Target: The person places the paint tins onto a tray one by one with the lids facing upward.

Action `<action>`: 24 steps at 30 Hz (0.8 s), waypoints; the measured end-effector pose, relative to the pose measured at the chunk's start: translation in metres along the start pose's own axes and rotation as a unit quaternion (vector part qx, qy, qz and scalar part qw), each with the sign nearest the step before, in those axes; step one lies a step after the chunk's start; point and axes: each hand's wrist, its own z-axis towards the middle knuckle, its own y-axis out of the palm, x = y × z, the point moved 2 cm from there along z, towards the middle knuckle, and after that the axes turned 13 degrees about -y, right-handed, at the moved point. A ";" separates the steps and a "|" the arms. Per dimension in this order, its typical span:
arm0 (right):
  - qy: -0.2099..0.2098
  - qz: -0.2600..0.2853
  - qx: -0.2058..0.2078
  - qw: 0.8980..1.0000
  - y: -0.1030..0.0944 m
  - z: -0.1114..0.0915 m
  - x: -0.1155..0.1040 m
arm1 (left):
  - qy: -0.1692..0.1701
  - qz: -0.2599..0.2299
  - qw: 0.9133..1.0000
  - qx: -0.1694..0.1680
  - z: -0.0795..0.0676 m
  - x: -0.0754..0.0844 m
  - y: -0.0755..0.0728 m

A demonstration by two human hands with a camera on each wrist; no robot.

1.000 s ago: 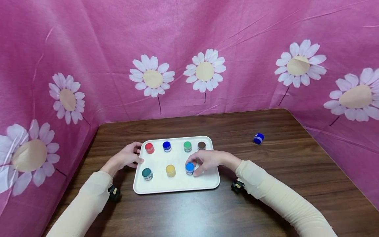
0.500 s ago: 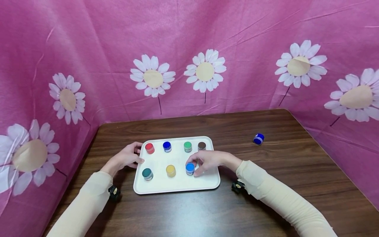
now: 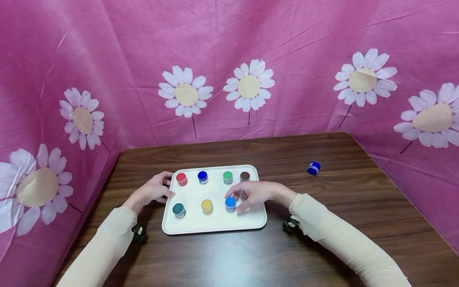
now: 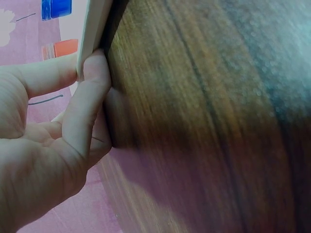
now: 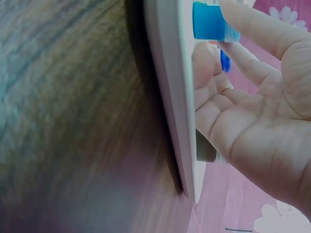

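My left hand pinches the left edge of a white tray; in the left wrist view the thumb lies over the rim and curled fingers press from underneath. On the tray's front right stands a light blue paint jar. Around it, my right hand has its thumb and index finger spread loosely, and the jar's lid shows whole between them. The right wrist view has the thumb partly covering this jar. Behind the right hand a brown jar is partly hidden.
Red, dark blue and green jars stand along the tray's back. Dark green and yellow jars are at its front. Another dark blue jar lies on its side on the wooden table, right of the tray.
My right hand and forearm have shifted slightly right, and the thumb has eased a little away from the light blue jar. The left hand and the tray keep their places.
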 end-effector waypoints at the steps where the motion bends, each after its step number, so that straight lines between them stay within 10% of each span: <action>1: 0.000 0.002 0.005 1.000 -0.001 -0.002 0.000 | -0.002 -0.001 1.000 0.001 0.000 0.000 0.000; 12: -0.052 0.013 0.106 0.993 -0.040 -0.037 0.001 | 0.002 0.003 1.000 0.001 0.000 0.002 0.000; 24: 0.015 0.013 0.210 0.978 -0.083 -0.105 0.017 | 0.001 0.000 1.000 0.001 -0.002 0.001 0.001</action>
